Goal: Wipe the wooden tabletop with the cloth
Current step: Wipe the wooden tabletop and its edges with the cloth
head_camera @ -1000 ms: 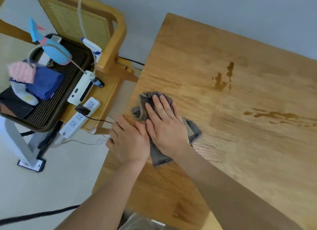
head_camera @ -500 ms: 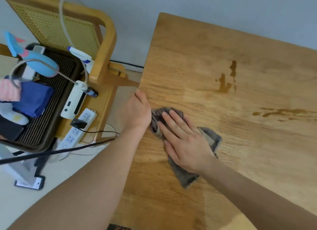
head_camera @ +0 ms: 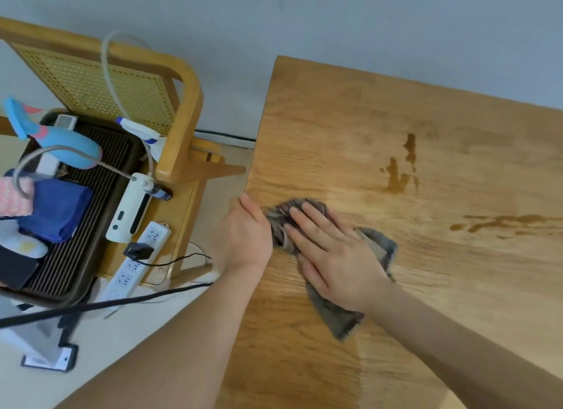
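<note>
Right hand (head_camera: 332, 256) flat, fingers spread on the cloth (head_camera: 338, 317), left hand (head_camera: 243, 235) at the tabletop (head_camera: 441, 317) edge, fingers hidden: press evenly, sweep toward the stains (head_camera: 399, 171).

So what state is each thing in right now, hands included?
tabletop, brown spill marks unwiped, right of the cloth.
cloth, crumpled, pressed onto the tabletop.
right hand, fingers straight, pressing the cloth.
left hand, at the tabletop's left edge, fingers hidden.
power strip, one black plug in it.

Cloth (head_camera: 341, 320) on tabletop (head_camera: 457, 302), chair (head_camera: 190, 103) leftward
</note>
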Available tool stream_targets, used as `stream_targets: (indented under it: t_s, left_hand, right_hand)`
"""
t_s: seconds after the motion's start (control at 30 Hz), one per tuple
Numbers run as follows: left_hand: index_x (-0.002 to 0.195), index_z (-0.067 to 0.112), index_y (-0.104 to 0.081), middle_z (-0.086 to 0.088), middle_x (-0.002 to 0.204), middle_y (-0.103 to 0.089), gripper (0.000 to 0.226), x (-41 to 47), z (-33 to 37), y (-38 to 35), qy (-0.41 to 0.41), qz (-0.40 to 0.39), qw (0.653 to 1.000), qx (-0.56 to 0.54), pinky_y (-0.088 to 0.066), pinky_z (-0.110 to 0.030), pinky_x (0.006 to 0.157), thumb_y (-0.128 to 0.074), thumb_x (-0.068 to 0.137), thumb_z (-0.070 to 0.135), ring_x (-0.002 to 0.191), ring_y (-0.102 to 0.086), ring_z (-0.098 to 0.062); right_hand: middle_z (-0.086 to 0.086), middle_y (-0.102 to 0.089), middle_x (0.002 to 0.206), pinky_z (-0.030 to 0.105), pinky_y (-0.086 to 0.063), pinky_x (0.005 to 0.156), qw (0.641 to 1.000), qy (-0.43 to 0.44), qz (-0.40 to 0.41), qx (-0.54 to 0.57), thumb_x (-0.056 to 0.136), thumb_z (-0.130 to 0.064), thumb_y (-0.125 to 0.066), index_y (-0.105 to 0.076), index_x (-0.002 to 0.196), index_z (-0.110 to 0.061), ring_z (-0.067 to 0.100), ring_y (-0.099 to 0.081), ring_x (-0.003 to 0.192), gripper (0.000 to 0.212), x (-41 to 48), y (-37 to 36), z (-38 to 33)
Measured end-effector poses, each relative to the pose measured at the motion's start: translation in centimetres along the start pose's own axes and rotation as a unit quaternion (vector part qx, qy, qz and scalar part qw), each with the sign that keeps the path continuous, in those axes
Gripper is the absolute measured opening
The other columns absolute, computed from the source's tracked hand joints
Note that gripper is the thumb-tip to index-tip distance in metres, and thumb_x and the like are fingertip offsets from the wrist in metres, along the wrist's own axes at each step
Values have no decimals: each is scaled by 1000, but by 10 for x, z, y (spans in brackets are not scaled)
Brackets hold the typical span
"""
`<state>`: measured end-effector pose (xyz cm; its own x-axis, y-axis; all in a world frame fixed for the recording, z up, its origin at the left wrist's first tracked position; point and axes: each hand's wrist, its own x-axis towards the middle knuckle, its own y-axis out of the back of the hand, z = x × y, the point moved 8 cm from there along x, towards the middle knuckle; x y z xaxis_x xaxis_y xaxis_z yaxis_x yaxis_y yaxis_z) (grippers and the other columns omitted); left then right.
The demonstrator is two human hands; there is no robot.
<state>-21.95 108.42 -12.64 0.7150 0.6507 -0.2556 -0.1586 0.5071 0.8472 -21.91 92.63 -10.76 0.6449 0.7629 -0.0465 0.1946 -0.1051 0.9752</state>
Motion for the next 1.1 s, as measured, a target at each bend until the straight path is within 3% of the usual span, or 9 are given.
stream_targets:
  t_s: [0.1, 0.27, 0.33, 0.43, 0.5, 0.7, 0.8, 0.9, 1.1]
  left_hand:
    - [85, 12, -55, 4, 57, -44, 54, 3, -2, -3, 13, -9, 1000, 10, -28, -28, 47, -10, 101, 39, 50, -43, -16]
    - [81, 11, -50, 4, 56, -42, 49, 2, 0, -1, 1, 7, 1000, 6, -26, -28, 46, -14, 102, 36, 51, -41, -19]
    - [81, 15, -46, 3, 60, -43, 41, -2, 0, 1, 3, 9, 1000, 6, -28, -30, 49, -16, 103, 34, 57, -42, -23]
    - [86, 14, -47, -3, 68, -48, 42, -2, 2, 3, 9, -2, 1000, -4, -36, -33, 58, -14, 102, 35, 64, -46, -25]
    - [87, 14, -47, 0, 65, -45, 43, 0, 2, 2, 23, -16, 1000, -1, -34, -32, 59, -13, 103, 35, 63, -45, -24]
    - [81, 20, -40, 1, 65, -45, 38, -2, 6, 1, 16, -16, 999, 34, -25, -31, 51, -13, 102, 37, 61, -42, -21]
    - [83, 19, -39, -2, 72, -45, 35, -2, 1, 2, 31, -7, 999, 43, -24, -32, 53, -15, 102, 35, 66, -41, -24]
    - [77, 22, -37, 2, 66, -42, 37, -3, 3, 2, 30, -9, 998, 49, -24, -30, 51, -14, 103, 35, 62, -41, -22]
    - [81, 21, -39, 6, 61, -39, 38, -4, 3, 2, 24, -7, 999, 39, -18, -25, 46, -12, 103, 37, 52, -33, -8]
  right_hand:
    - [8, -38, 152, 49, -26, 116, 1000, 14, 7, -3, 99, -28, -40, -48, 142, -12, 26, -29, 144, 47, -17, 7, 29]
    - [15, -31, 156, 50, -18, 119, 970, -234, 69, -7, 99, -29, -30, -40, 146, -7, 29, -22, 147, 53, 81, 18, 63]
    - [14, -33, 155, 48, -17, 120, 976, -208, 69, -5, 98, -28, -34, -43, 144, -6, 29, -23, 146, 52, 77, 10, 39]
    - [11, -41, 150, 47, -23, 118, 997, -76, 19, 23, 96, -26, -43, -53, 138, -8, 26, -29, 144, 46, 15, 0, -10]
    - [10, -45, 148, 47, -26, 117, 998, -47, 16, 23, 94, -25, -46, -55, 136, -10, 25, -33, 142, 45, -15, 4, 3]
    - [12, -42, 150, 49, -21, 118, 949, -298, 99, 31, 91, -27, -25, -51, 138, -7, 27, -30, 144, 58, 67, 23, 71]
    - [10, -42, 150, 47, -21, 119, 977, -194, 72, 55, 91, -29, -22, -52, 138, -8, 26, -30, 144, 60, 83, 8, 17]
    - [7, -46, 148, 47, -26, 117, 992, -113, 29, 54, 92, -23, -35, -56, 135, -11, 24, -33, 143, 50, 17, 1, -9]
    - [14, -52, 141, 50, -29, 115, 960, -265, 90, 10, 87, -21, -36, -60, 129, -4, 31, -42, 136, 52, -16, 24, 72]
